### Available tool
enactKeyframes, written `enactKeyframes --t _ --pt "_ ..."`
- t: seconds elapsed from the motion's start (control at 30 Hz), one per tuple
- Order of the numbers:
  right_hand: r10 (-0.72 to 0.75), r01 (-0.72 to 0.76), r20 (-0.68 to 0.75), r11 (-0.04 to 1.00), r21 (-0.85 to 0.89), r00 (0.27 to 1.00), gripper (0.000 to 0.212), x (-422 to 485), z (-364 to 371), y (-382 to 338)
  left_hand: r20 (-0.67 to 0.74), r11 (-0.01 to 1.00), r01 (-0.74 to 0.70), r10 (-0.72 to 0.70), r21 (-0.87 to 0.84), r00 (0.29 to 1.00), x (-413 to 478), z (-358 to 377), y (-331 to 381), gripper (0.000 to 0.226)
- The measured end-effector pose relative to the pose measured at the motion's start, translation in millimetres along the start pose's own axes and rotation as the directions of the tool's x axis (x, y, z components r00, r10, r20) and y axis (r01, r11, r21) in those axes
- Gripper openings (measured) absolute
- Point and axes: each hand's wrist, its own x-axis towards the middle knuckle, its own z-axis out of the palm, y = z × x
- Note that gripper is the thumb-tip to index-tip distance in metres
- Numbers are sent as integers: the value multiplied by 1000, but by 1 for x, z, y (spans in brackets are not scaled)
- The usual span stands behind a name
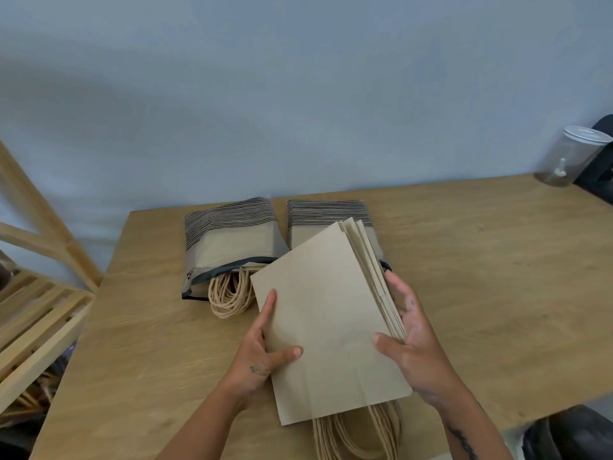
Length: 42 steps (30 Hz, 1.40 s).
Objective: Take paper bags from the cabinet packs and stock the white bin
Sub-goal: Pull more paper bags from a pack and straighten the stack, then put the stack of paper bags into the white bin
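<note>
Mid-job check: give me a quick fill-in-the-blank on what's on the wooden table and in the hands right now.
The stack of flat brown paper bags is gripped by ____ hands, the left hand and right hand.
Behind it lie ____ plastic-wrapped bag packs: left pack, right pack.
From the ____ pack spill looped twine handles.
The clear lidded plastic jar stands at the light wooden table's far ____ corner.
Missing words: both; two; left; right.

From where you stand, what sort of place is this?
Likely a shop's stockroom or packing corner: two opened packs of handled paper bags on a wooden table, wooden shelving at the left.
</note>
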Motion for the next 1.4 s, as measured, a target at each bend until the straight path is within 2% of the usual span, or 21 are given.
enactKeyframes --t 0.13,0.27,0.4,0.73,0.8,0.87,1.0,1.13,1.33,1.4 --pt "118 -115 -40 991 71 992 73 3 -6 10 -33 996 -42 40 -78 999 -4 6 4 105" --pt "182 -174 -59 978 117 982 61 5 -6 15 -76 995 -83 79 -57 994 -9 8 12 101" --pt "122 -113 -85 988 108 989 59 12 -2 16 -167 985 -170 169 9 971 -11 7 28 97" --pt "1 -22 163 992 123 987 67 44 28 8 -339 977 -210 211 40 917 -32 -16 52 100" --pt "-65 44 210 994 102 975 77 51 39 4 -396 979 -199 203 52 896 -41 -20 58 101" --pt "-98 76 283 993 90 954 79 59 51 -2 -478 982 -180 186 59 859 -53 -26 63 97" --pt "-98 100 491 995 22 866 59 77 84 -8 -630 987 -138 157 80 761 -84 -39 73 98" --pt "-71 6 639 995 103 766 56 93 126 -15 -734 984 -135 176 116 656 -118 -49 94 96" --pt "-148 36 754 986 163 640 63 90 188 -44 -816 945 -228 317 233 483 -158 -68 130 87" --pt "-206 109 774 978 177 598 80 85 208 -58 -820 927 -261 362 269 443 -168 -75 141 83"
